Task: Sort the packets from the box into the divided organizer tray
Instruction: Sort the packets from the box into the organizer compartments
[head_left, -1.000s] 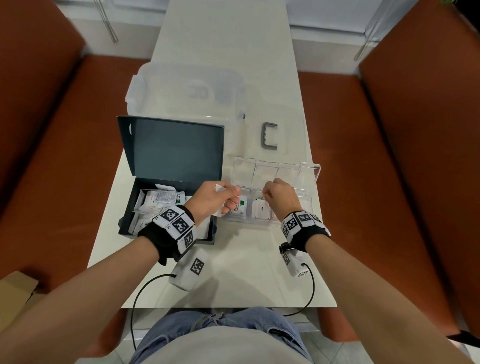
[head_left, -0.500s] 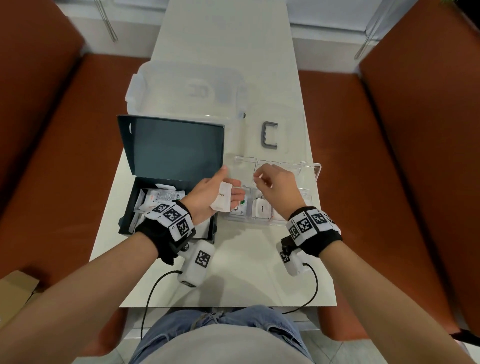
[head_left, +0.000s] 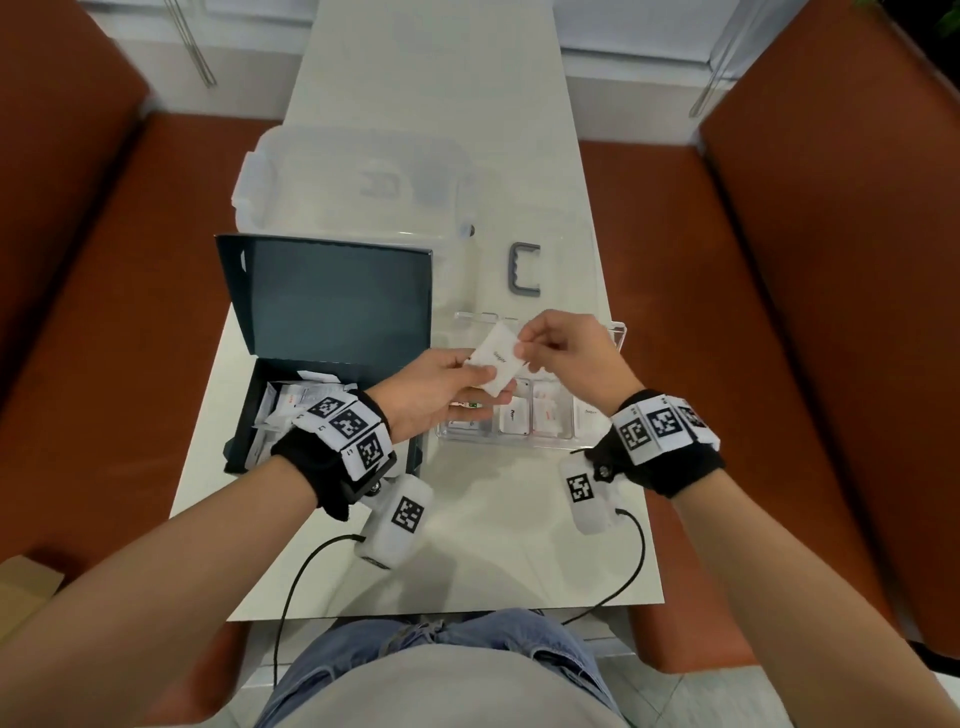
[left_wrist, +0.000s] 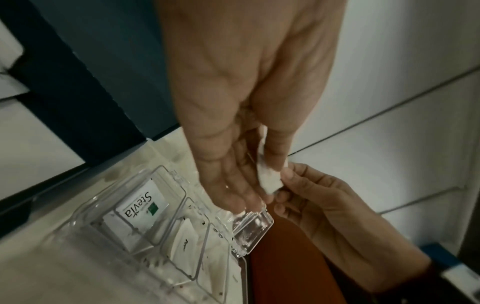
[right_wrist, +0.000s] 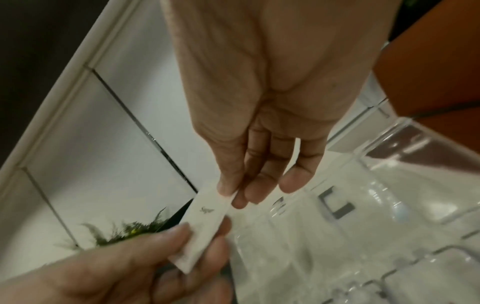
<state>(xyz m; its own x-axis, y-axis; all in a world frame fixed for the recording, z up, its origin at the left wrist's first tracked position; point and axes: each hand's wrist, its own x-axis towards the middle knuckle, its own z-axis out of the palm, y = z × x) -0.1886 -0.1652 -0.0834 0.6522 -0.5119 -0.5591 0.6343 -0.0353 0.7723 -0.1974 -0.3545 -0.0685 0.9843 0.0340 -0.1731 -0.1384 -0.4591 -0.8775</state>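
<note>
A white packet (head_left: 497, 362) with small print hangs above the clear divided organizer tray (head_left: 618, 332). My left hand (head_left: 441, 387) pinches its near end between thumb and fingers. My right hand (head_left: 563, 345) pinches its far corner, as the right wrist view shows on the packet (right_wrist: 201, 222). In the left wrist view the packet (left_wrist: 269, 179) sits between both hands, over the tray (left_wrist: 249, 232), whose compartments hold a Stevia packet (left_wrist: 141, 207) and other white packets. The dark open box (head_left: 244, 415) at the left holds several more packets (head_left: 291, 402).
A large clear plastic container (head_left: 353, 182) stands behind the box, its lid with a grey handle (head_left: 524, 270) lying to the right. Orange benches (head_left: 805, 364) flank the narrow white table (head_left: 493, 545). Cables run off the near table edge.
My left hand lifted the packet up over the tray. My right hand rose from the tray's compartments and took hold of the packet's far corner.
</note>
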